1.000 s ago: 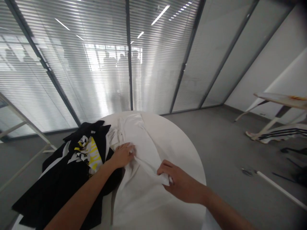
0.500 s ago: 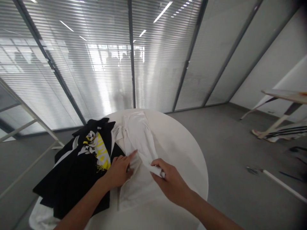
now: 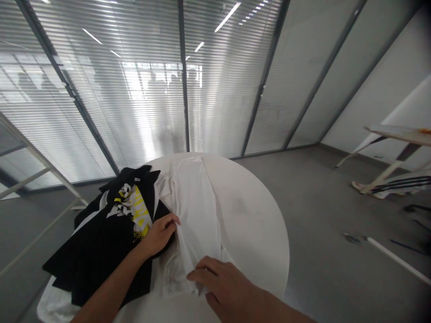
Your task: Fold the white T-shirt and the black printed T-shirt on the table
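Left hand (image 3: 160, 235) has its grip closed in a pinch on the edge of the white garment (image 3: 198, 211); the right hand (image 3: 229, 285) curls loosely at the near end, any hold unclear. Bunched moments ago, the garment now lies flatter, its edge straighter, on the table (image 3: 257, 224) beside black clothing (image 3: 101, 246).

Under the right hand (image 3: 220, 278), the white garment (image 3: 197, 197) is made of thin-looking cloth, matt and softly creased. Beneath and left of the left hand (image 3: 160, 234), matt black cloth is seen in the printed shirt (image 3: 97, 251). Right of both hands, the round tabletop (image 3: 257, 215) is finished smooth. Beyond them, the partition (image 3: 224, 89) is formed of glossy, reflective glass.
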The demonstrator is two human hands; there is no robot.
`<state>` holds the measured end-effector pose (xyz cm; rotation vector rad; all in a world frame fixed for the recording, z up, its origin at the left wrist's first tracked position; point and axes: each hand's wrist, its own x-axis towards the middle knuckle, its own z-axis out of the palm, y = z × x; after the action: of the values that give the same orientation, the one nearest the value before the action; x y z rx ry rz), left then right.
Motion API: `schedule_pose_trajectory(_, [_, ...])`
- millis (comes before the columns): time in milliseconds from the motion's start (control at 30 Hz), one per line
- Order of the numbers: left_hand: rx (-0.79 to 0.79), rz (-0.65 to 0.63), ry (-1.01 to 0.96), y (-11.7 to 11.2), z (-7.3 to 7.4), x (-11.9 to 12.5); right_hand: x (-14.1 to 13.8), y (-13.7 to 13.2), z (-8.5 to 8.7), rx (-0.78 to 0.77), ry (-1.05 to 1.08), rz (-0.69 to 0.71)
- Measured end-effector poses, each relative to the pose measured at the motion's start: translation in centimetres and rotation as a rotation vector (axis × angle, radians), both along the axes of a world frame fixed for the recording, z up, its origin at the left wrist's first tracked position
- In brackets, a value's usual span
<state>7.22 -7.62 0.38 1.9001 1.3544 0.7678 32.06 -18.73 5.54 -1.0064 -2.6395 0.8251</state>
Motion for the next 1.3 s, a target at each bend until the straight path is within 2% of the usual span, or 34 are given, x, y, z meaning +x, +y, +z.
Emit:
schedule_pose_trajectory(200, [0.068, 0.030, 0.258, -0.5, -0.5, 0.2, -1.4, -0.2, -1.8, 0.044, -0.055, 0.076])
schedule_pose_trajectory(333, [0.087, 0.103, 0.376, -1.2, 0.2, 0.7, -0.6, -0.1, -1.2, -0.010, 0.076, 0.161])
schedule_pose_trajectory(400, [0.074, 0.137, 0.441, -1.8, 0.6, 1.0, 0.7, 0.0, -0.7, -0.027, 0.127, 0.042])
schedule_pose_trajectory(500, [0.062, 0.129, 0.552, -2.9, 0.8, 1.6, 3.0, 0.3, -1.0, -0.045, 0.046, -0.341])
schedule_pose_trajectory(567, [0.059, 0.102, 0.595, -3.4, 0.6, 1.9, 4.3, 0.3, -1.9, -0.084, -0.051, -0.489])
schedule_pose_trajectory(700, [0.015, 0.032, 0.562, -3.4, -0.1, 1.8, 5.7, 0.0, -3.5, -0.082, -0.096, -0.454])
schedule_pose_trajectory(833, [-0.018, 0.017, 0.418, -3.0, -0.4, 1.3, 5.5, -0.1, -3.8, -0.078, -0.066, -0.472])
schedule_pose_trajectory(933, [0.066, 0.090, 0.399, -3.8, -0.1, 1.4, 5.2, -0.2, -3.4, -0.100, -0.066, -0.485])
schedule_pose_trajectory(1033, [0.232, 0.215, 0.512, -6.1, 0.6, 1.9, 5.2, -0.4, -3.4, -0.100, -0.038, -0.476])
schedule_pose_trajectory(1067, [0.275, 0.217, 0.550, -7.1, 0.8, 2.1, 5.3, -0.5, -3.5, -0.082, -0.019, -0.485])
schedule_pose_trajectory(1133, [0.291, 0.112, 0.586, -9.2, 1.2, 2.2, 5.5, -0.6, -3.9, -0.023, 0.005, -0.507])
schedule_pose_trajectory(1233, [0.171, -0.148, 0.569, -11.5, 1.4, 1.5, 5.8, -0.6, -4.4, 0.044, -0.034, -0.475])
schedule_pose_trajectory(1300, [0.098, -0.229, 0.558, -12.3, 1.2, 0.8, 5.9, -0.7, -4.6, 0.041, -0.075, -0.430])
